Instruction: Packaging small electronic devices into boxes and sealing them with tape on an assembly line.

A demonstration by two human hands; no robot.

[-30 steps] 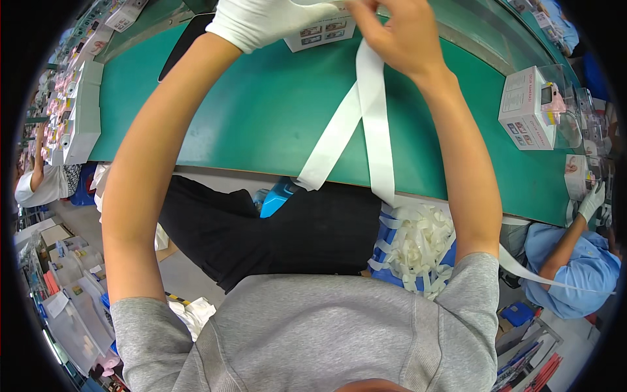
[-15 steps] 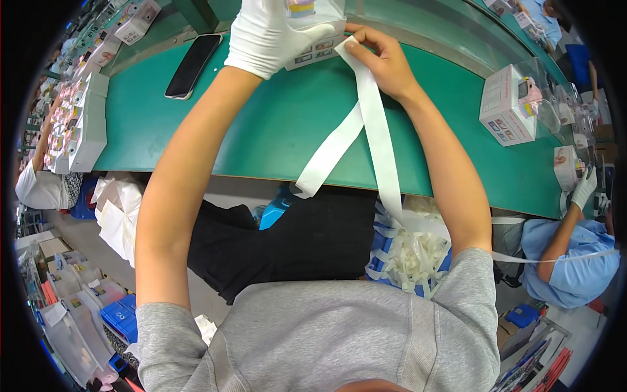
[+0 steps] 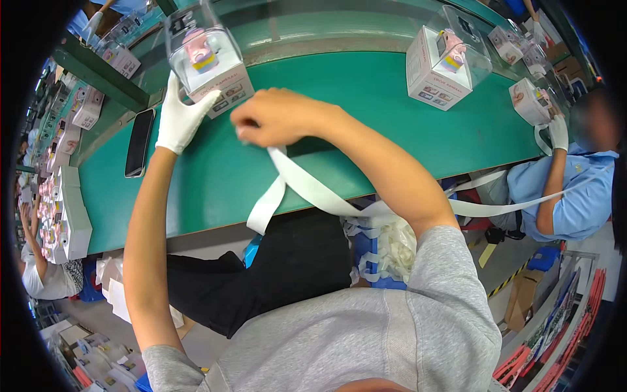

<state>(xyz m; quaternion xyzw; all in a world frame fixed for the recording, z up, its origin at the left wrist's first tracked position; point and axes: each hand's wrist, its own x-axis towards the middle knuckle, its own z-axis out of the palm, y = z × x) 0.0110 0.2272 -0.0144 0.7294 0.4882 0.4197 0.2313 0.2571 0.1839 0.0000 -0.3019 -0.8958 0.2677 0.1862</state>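
A white printed box (image 3: pixel 225 91) with a clear plastic cover and a pink toy-like camera (image 3: pixel 200 51) on top stands at the far left of the bench. My left hand (image 3: pixel 179 121), in a white glove, grips its near left corner, thumb on the front face and fingers along the side. Just in front of the box, my bare right hand (image 3: pixel 277 117) is closed and slightly blurred. A wide white strip (image 3: pixel 317 195) hangs from beneath it, crosses itself and drops over the bench edge. The fingertips' hold on the strip is partly hidden.
A dark phone (image 3: pixel 139 144) lies on the green bench (image 3: pixel 366 98) left of my glove. Another covered box (image 3: pixel 439 81) stands back right. Loose strips fill a blue bin (image 3: pixel 395 255) below the edge. A person in blue (image 3: pixel 555 189) works at right, strips trailing toward them.
My view has turned, so the bench and phone sit differently. My right hand has swung left with the strip to the near side of the box. My left hand stays on the box.
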